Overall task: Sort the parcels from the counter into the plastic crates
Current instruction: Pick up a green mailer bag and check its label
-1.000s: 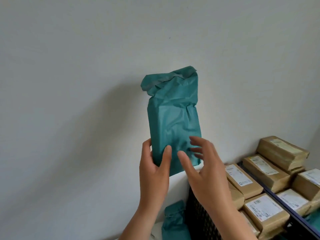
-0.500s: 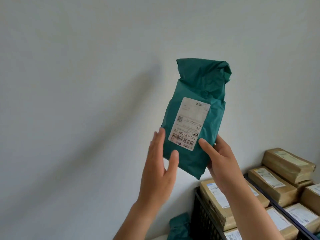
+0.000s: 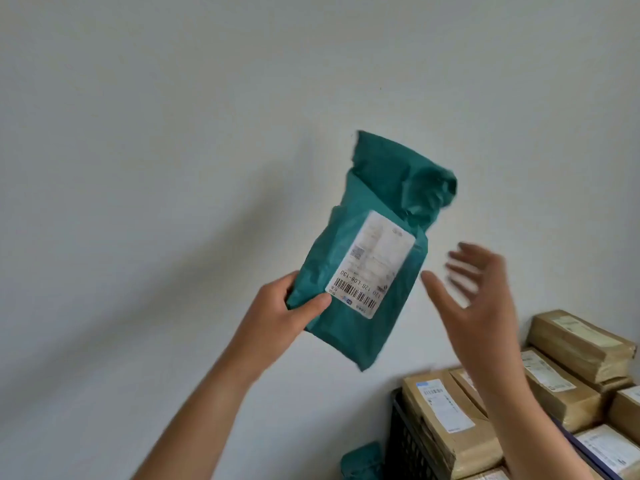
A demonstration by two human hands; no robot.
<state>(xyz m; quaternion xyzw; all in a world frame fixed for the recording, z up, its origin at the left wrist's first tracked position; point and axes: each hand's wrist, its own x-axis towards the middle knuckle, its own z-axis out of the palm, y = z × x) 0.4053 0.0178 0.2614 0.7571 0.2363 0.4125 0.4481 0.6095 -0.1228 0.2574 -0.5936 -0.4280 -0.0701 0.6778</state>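
Observation:
A green plastic parcel (image 3: pixel 367 216) with a white barcode label facing me is held up in front of the white wall, tilted to the right. My left hand (image 3: pixel 277 317) grips its lower left corner, thumb on the front. My right hand (image 3: pixel 474 292) is off the parcel, to its right, fingers spread and blurred. A black plastic crate (image 3: pixel 405 441) at the lower right holds brown paper parcels (image 3: pixel 443 420) with white labels.
More brown labelled parcels (image 3: pixel 581 344) are stacked at the far right beyond a dark crate edge. Another green parcel (image 3: pixel 363 460) lies low, left of the black crate. A bare white wall fills the rest of the view.
The parcel was turned so its label faces me. My right hand has let go and moved off to the right; my left hand now holds the parcel alone, tilted further right.

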